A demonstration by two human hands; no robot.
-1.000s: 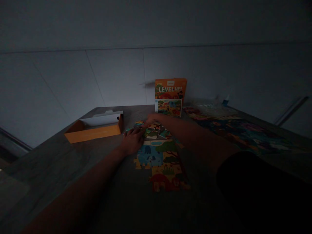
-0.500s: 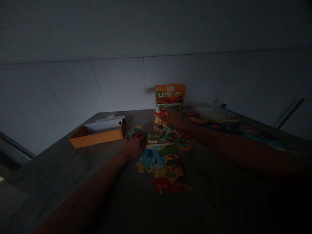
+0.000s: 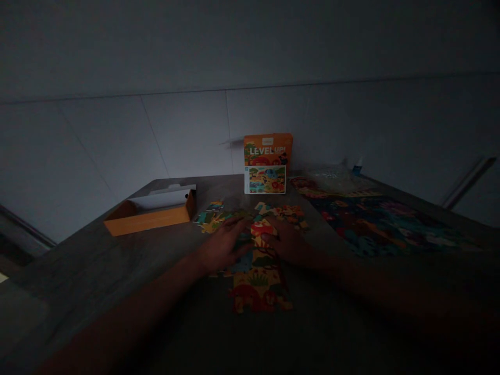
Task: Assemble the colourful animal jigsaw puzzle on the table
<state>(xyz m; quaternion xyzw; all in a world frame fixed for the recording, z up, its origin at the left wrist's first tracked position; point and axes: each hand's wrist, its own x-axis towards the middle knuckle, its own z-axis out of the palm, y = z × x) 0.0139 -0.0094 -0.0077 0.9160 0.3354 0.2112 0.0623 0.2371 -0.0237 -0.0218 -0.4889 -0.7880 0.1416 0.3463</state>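
My right hand (image 3: 291, 244) grips a red and yellow puzzle piece (image 3: 261, 228) with its fingers bent around the edge, low above the top of the partly joined jigsaw puzzle (image 3: 255, 278). Just left of that piece, my left hand (image 3: 226, 245) reaches over the puzzle, fingers apart and holding nothing; it covers part of the blue elephant picture. Red animals show along the joined puzzle's near end. Loose puzzle pieces (image 3: 211, 217) lie beyond my left hand, and more loose pieces (image 3: 291, 212) lie beyond my right. Dim light blurs the fingertips.
An orange box (image 3: 269, 143) stands near the wall with a picture card (image 3: 267, 179) leaning on it. At left sits an open orange box tray (image 3: 152, 221). A dark, colourful puzzle (image 3: 375, 224) spreads over the right side, near clear plastic wrapping (image 3: 328, 174) and a small bottle (image 3: 357, 166).
My right hand has come back from the picture card toward me with the red and yellow piece. My left hand has moved right, over the joined puzzle, with its fingers spread.
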